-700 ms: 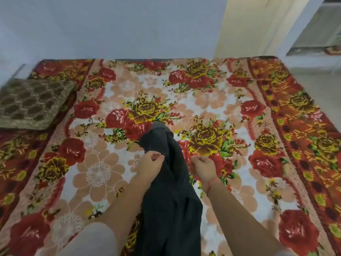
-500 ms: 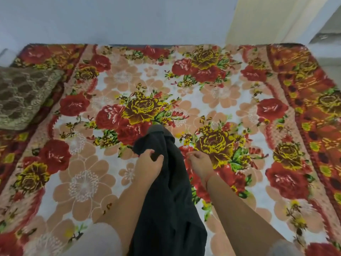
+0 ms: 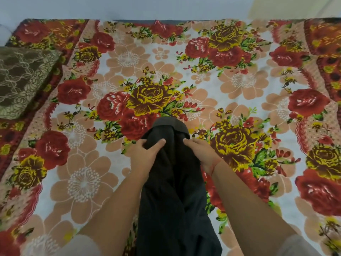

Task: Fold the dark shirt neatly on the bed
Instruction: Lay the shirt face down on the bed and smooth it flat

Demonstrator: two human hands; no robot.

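Note:
The dark shirt (image 3: 173, 191) lies bunched in a long narrow strip on the bed (image 3: 239, 85), running from the near edge toward the middle, with its collar end farthest from me. My left hand (image 3: 145, 156) grips the shirt's left side just below the collar, thumb on top of the cloth. My right hand (image 3: 201, 154) pinches the right side at the same height. Both forearms flank the strip. The shirt's lower end runs out of view at the bottom.
The bed is covered by a floral blanket with red and yellow roses. A brown patterned pillow (image 3: 24, 78) lies at the left edge. A pale wall (image 3: 129, 6) runs behind the bed.
Both hands have slid up the shirt closer to the collar and now grip the cloth more widely. The view has tilted down and moved closer to the bed.

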